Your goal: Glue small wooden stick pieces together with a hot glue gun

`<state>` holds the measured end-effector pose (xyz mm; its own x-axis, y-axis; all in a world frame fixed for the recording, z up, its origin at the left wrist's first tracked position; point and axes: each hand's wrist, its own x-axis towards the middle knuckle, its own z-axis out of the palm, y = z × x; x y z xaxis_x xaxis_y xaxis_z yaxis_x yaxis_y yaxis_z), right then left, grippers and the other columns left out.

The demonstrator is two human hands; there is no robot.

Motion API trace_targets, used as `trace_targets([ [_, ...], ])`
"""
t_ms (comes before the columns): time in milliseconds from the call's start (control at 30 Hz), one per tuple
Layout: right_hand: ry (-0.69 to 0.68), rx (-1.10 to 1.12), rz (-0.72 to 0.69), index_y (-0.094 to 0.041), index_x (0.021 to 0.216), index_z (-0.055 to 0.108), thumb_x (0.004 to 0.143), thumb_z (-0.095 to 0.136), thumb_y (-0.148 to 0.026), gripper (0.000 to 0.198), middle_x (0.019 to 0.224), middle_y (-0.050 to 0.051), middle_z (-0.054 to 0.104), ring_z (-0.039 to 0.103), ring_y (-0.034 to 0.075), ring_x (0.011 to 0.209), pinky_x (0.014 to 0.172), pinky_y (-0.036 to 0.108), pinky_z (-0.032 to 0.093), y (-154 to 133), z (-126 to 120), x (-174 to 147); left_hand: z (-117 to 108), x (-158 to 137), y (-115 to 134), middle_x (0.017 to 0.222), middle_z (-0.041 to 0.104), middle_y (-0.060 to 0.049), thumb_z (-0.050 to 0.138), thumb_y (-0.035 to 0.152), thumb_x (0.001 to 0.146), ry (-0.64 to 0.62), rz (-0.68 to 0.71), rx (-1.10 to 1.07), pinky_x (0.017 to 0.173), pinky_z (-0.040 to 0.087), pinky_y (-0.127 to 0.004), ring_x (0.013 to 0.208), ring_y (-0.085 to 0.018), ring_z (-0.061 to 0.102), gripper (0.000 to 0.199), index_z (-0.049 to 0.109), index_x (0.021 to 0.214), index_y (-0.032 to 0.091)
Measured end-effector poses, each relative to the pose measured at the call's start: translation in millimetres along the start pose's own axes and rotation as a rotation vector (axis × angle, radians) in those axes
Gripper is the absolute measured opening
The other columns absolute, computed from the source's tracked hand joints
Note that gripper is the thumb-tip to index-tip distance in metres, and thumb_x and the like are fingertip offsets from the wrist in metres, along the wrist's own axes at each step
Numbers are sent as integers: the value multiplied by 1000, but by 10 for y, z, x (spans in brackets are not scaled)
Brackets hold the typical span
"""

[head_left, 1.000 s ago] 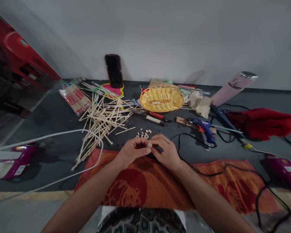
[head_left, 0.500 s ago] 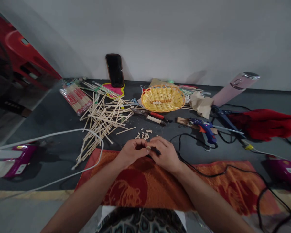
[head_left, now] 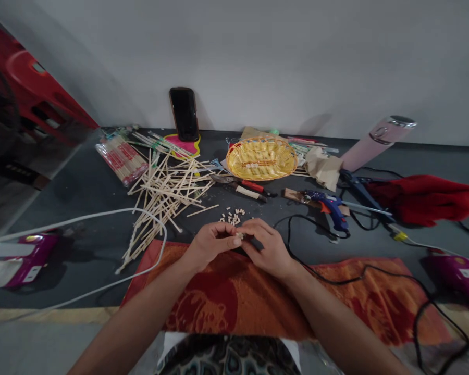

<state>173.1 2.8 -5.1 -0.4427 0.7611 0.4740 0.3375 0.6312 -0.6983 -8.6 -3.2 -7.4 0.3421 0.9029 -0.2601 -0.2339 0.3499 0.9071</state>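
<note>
My left hand [head_left: 211, 246] pinches a small cluster of cut wooden stick pieces [head_left: 239, 236] between thumb and fingers. My right hand [head_left: 269, 251] meets it from the other side, its fingers curled and the tips at the cluster; what they grip, if anything, is hidden. Both hands are above the upper edge of an orange-red towel [head_left: 258, 302]. Just beyond the fingertips, several short loose stick pieces [head_left: 231, 217] lie scattered on the dark table [head_left: 203, 226].
Long wooden sticks [head_left: 168, 182] lie heaped at left. Farther back are pliers [head_left: 250, 192], a yellow woven basket [head_left: 261, 159] and a phone [head_left: 184, 114]. To the right are a blue glue gun [head_left: 330, 205], its black cord [head_left: 336, 283], a red cloth [head_left: 426, 200] and a pink flask [head_left: 375, 143].
The dark slim object seen in my right hand no longer shows. My right fingers have shifted and opened slightly, while my left hand keeps its pinch in nearly the same place.
</note>
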Motion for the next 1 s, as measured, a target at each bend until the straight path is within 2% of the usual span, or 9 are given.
trace_targets([
  [167,42,70,48,-22,108,61,85,60,-17,23,97,7,64,60,19,94,83,35,52,-23,-12,11,-7,4,-6,68,62,-1,73,35,72,21,26,0,62,36,-22,61,-9,48,23,72,79,13],
  [433,65,91,31,-22,104,64,83,65,-23,20,94,7,65,61,18,91,80,34,53,-15,-15,18,-5,10,-60,73,65,-4,73,37,71,19,-5,-28,64,38,-24,64,-10,51,29,73,89,13],
  [600,34,94,24,-22,109,62,86,60,-21,23,98,8,65,61,18,92,77,33,54,-35,-51,21,-7,15,-63,69,62,-2,71,38,73,49,21,-7,64,39,-24,63,-10,50,26,72,82,13],
  [733,82,31,8,-22,104,63,84,63,-20,20,94,6,65,61,18,91,80,32,53,-5,-36,14,-3,15,-55,66,58,-1,68,38,76,53,53,7,62,37,-23,62,-9,47,25,69,77,13],
  [867,96,-18,-4,-23,100,63,82,67,-24,18,91,6,65,62,18,87,78,32,53,12,-28,11,1,5,-52,67,59,-1,67,43,76,34,22,30,62,36,-23,61,-10,47,29,69,77,13],
  [1000,52,-32,-30,-23,106,63,83,66,-27,24,96,7,65,62,18,91,80,32,54,0,-36,19,-3,1,-49,62,56,0,68,42,76,26,17,50,59,34,-22,59,-9,44,30,67,69,13],
])
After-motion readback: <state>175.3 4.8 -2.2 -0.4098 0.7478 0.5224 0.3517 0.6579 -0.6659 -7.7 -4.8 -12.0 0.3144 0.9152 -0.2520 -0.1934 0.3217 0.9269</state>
